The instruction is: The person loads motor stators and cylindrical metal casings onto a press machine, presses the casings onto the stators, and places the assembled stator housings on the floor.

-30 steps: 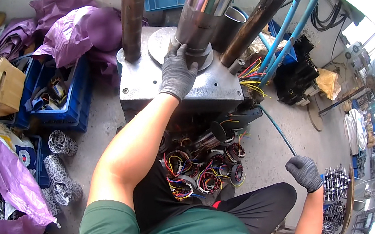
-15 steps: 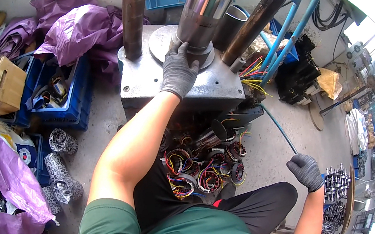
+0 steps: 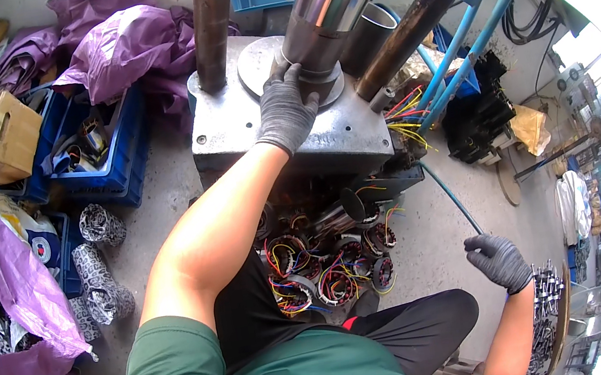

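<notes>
My left hand (image 3: pixel 285 113), in a grey glove, is at the foot of an upright metal cylinder (image 3: pixel 314 42). Its fingers and thumb press round the front of the lower end, which rests on a round steel plate (image 3: pixel 256 68) atop the press's thick metal bed (image 3: pixel 228 132). The cylinder's upper part is shiny, the lower part duller grey. Off to the right, my right hand (image 3: pixel 501 262), gloved too, is curled at the end of a thin lever (image 3: pixel 451 196) slanting out from under the bed. The fingers partly hide the lever's tip.
Wound motor stators (image 3: pixel 335 285) with coloured leads lie on the floor below the bed. Dark steel columns (image 3: pixel 215 35) flank the cylinder; blue hoses (image 3: pixel 480 46) run at right. Blue crates (image 3: pixel 96 178), a cardboard box (image 3: pixel 4 138) and purple sacks (image 3: pixel 126 50) stand left.
My right hand and the lever's end have shifted right and slightly up. The left hand stays at the foot of the cylinder.
</notes>
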Tool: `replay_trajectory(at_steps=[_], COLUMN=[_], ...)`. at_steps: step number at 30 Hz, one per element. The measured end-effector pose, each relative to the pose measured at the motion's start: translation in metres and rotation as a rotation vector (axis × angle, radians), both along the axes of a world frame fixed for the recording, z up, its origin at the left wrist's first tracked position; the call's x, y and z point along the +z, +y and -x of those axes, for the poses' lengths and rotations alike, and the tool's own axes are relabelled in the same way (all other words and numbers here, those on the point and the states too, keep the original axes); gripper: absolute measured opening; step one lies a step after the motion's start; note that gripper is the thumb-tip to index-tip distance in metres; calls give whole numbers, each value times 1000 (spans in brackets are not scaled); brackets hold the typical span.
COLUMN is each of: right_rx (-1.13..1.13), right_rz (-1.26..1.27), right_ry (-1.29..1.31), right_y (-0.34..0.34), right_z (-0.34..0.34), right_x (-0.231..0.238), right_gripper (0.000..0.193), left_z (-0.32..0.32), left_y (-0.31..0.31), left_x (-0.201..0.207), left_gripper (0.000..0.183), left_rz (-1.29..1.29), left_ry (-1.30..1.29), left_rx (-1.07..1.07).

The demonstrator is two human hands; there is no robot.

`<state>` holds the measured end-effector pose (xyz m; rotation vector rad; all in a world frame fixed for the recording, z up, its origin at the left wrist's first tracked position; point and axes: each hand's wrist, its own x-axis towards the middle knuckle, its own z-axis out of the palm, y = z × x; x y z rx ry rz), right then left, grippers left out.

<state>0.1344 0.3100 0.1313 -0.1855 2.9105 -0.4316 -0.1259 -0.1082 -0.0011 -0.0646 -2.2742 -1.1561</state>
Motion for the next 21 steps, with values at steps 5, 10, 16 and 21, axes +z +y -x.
replay_trajectory(at_steps=[5, 10, 16, 21], right_rx=[-150, 125, -113, 77], right_rz=[153, -110, 101, -58], right_ry=[3, -189, -19, -197], right_y=[1, 10, -2, 0], right_z=[10, 4, 3, 6], right_x=[11, 3, 9, 8], right_gripper=[31, 30, 27, 25], left_z=[-1, 0, 0, 2], left_y=[-4, -1, -2, -2], left_x=[0, -1, 0, -2], left_gripper=[65, 67, 67, 67], left_rz=[1, 15, 29, 4], left_ry=[-38, -22, -3, -13], left_rx=[-28, 18, 24, -3])
